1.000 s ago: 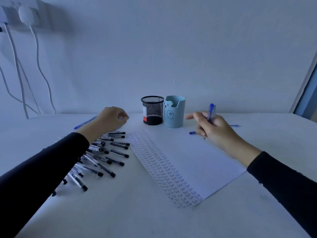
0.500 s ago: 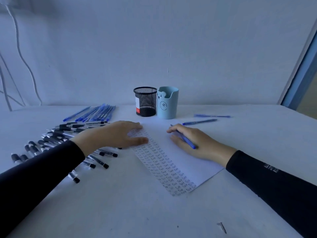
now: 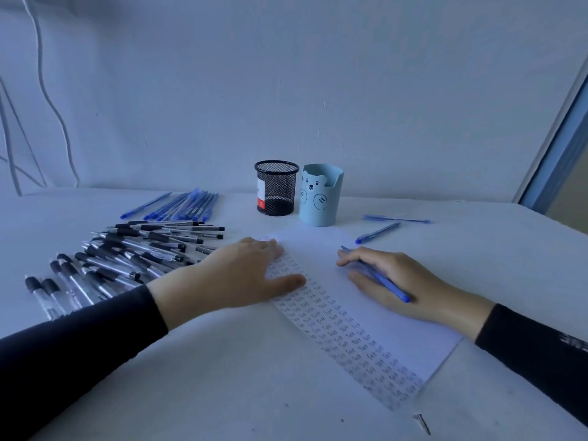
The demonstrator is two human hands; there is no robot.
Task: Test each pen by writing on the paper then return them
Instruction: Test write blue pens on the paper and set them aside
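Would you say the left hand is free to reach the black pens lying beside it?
Probably yes. The left hand rests flat on the paper, holding nothing, and the black pens lie uncovered right beside its wrist, with nothing between them.

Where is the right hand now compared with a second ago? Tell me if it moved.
Yes. The right hand, gripping a blue pen, has come down from in front of the bear cup onto the paper.

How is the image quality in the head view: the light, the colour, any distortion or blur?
Head view: dim, even light with a strong blue cast; wide-angle bending at the right-edge frame; writing on the paper too soft to read; sleeves nearly black, without detail.
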